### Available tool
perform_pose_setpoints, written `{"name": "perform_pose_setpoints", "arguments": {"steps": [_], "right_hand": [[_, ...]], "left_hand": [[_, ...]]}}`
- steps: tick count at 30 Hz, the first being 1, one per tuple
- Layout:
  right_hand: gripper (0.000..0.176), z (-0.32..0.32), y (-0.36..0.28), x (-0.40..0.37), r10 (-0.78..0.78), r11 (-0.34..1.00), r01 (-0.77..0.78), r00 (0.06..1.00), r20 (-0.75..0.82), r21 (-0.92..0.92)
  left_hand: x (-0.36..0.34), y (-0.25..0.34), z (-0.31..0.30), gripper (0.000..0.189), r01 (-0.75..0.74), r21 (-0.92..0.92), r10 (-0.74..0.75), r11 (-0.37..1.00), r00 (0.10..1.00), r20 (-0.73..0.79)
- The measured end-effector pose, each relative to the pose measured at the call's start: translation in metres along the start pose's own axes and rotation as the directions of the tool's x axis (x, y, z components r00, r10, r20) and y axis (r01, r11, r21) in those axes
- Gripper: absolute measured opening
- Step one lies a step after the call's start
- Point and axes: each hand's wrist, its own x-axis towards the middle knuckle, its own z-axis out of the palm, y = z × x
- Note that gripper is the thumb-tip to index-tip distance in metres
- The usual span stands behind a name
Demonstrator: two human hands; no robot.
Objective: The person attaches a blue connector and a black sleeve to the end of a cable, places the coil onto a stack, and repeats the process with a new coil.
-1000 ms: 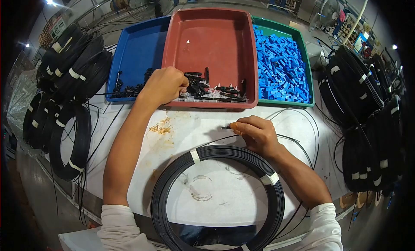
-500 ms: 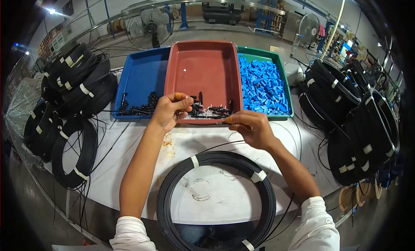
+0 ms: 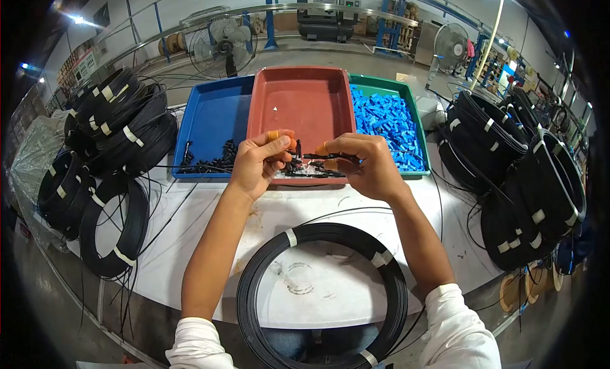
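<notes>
One slim black connector [image 3: 318, 157] is pinched by the right hand [image 3: 372, 164] at the near end of the red plastic tray [image 3: 302, 102]. Facing it, the left hand [image 3: 259, 164] has thumb and finger together, anything between them hidden. White tabletop [image 3: 311, 207] separates tray from smooth cable coil [image 3: 395, 293], which overhangs the table edge.

At three o'clock the right hand [image 3: 365, 165] hides part of the black piece [image 3: 316, 157] — and at nine, anything in the left hand [image 3: 260, 162] is too small to tell! Six o'clock: black coil [image 3: 246, 293], cut off by the bottom edge.
</notes>
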Motion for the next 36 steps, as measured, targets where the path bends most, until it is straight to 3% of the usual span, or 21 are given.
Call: {"name": "perform_pose_setpoints", "arguments": {"steps": [2,6,8,10,12,13,15,22,24,25,27,29,31,32,34,36], "right_hand": [[0.027,0.001,0.002,0.0,-0.001,1.0,0.001,1.0,-0.009,0.016],[0.029,-0.003,-0.003,0.0,-0.006,0.999,0.008,0.999,-0.047,0.038],[0.03,-0.009,-0.011,-0.001,-0.015,1.0,0.015,0.999,-0.04,-0.004],[0.03,-0.013,-0.018,-0.001,-0.027,0.998,0.025,0.999,-0.035,-0.051],[0.031,-0.015,-0.023,-0.002,-0.155,0.988,0.154,0.984,-0.09,-0.021],[0.031,-0.016,-0.025,-0.003,-0.151,0.989,0.15,0.984,-0.091,-0.021],[0.031,-0.017,-0.029,-0.005,-0.174,0.984,0.179,0.973,-0.151,0.021],[0.033,-0.014,-0.032,-0.008,-0.16,0.984,0.172,0.971,-0.179,0.054],[0.033,-0.016,-0.037,-0.009,-0.137,0.99,0.141,0.978,-0.16,0.018],[0.034,-0.017,-0.039,-0.01,-0.114,0.993,0.112,0.984,-0.139,-0.019],[0.034,-0.016,-0.037,-0.011,-0.101,0.995,0.098,0.986,-0.129,-0.034],[0.035,-0.011,-0.034,-0.013,-0.091,0.995,0.085,0.989,-0.12,-0.053],[0.032,-0.001,-0.029,-0.018,-0.039,0.999,0.038,0.989,-0.142,-0.014],[0.026,0.005,-0.025,-0.024,0.006,0.999,-0.001,0.989,-0.148,0.032],[0.023,0.013,-0.019,-0.039,0.046,0.995,-0.032,0.987,-0.156,0.095],[0.018,0.015,-0.02,-0.055,0.082,0.986,-0.056,0.983,-0.167,0.157]], "left_hand": [[-0.002,0.003,0.003,0.024,-0.106,-0.018,0.107,0.994,0.988,0.112],[-0.005,-0.006,0.011,0.019,-0.234,0.039,0.229,0.971,0.968,0.106],[-0.011,-0.004,0.021,0.015,-0.378,0.029,0.371,0.926,0.92,0.129],[-0.018,-0.005,0.027,0.015,-0.387,0.036,0.378,0.921,0.913,0.156],[-0.025,-0.004,0.032,0.014,-0.42,0.048,0.403,0.906,0.893,0.202],[-0.028,-0.002,0.037,0.014,-0.416,0.047,0.399,0.908,0.894,0.202],[-0.036,0.002,0.046,0.013,-0.405,-0.136,0.424,0.904,0.886,0.188],[-0.04,-0.002,0.05,0.013,-0.426,-0.165,0.451,0.889,0.878,0.159],[-0.041,-0.003,0.048,0.02,-0.61,0.17,0.596,0.774,0.792,0.131],[-0.041,-0.002,0.047,0.02,-0.607,0.169,0.592,0.777,0.795,0.133],[-0.044,-0.002,0.045,0.02,-0.719,0.422,0.687,0.553,0.68,0.257],[-0.045,-0.01,0.046,0.022,-0.685,0.421,0.667,0.594,0.712,0.218],[-0.041,-0.026,0.045,0.021,-0.565,0.243,0.587,0.788,0.809,-0.024],[-0.043,-0.035,0.043,0.021,-0.556,0.245,0.579,0.794,0.815,-0.027],[-0.046,-0.048,0.042,0.02,-0.496,0.074,0.5,0.865,0.864,-0.053],[-0.054,-0.052,0.046,0.022,-0.513,0.128,0.516,0.849,0.857,0.01]]}}
